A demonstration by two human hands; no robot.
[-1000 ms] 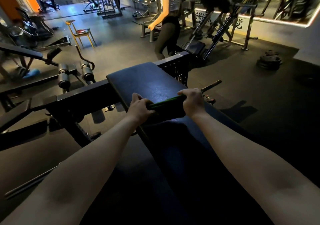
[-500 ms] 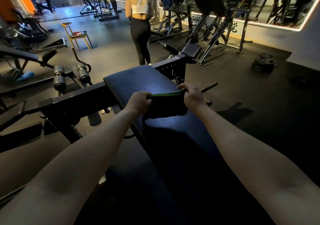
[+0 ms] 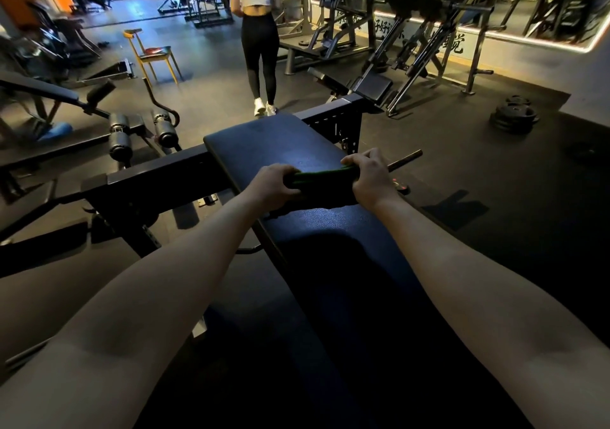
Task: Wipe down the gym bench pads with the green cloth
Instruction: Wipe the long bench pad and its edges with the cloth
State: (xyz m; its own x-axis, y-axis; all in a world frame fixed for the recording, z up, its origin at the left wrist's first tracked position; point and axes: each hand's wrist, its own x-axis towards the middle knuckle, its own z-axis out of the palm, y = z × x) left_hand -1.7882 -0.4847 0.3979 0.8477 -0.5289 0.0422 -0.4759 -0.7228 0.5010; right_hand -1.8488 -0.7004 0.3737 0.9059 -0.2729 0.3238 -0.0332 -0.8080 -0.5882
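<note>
Two hands hold a green cloth on a gym bench pad.

Head view: the left hand [image 3: 275, 184] and right hand [image 3: 369, 177] each grip one end of the folded green cloth [image 3: 321, 186], which rests across the dark blue bench pad [image 3: 264, 144]. Beyond, a person [image 3: 257, 32] stands near a yellow chair [image 3: 152, 53].

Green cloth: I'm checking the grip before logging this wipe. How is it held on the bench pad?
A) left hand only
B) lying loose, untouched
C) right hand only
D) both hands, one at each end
D: the left hand and the right hand each grip one end of the green cloth, which lies across the bench pad.
</note>
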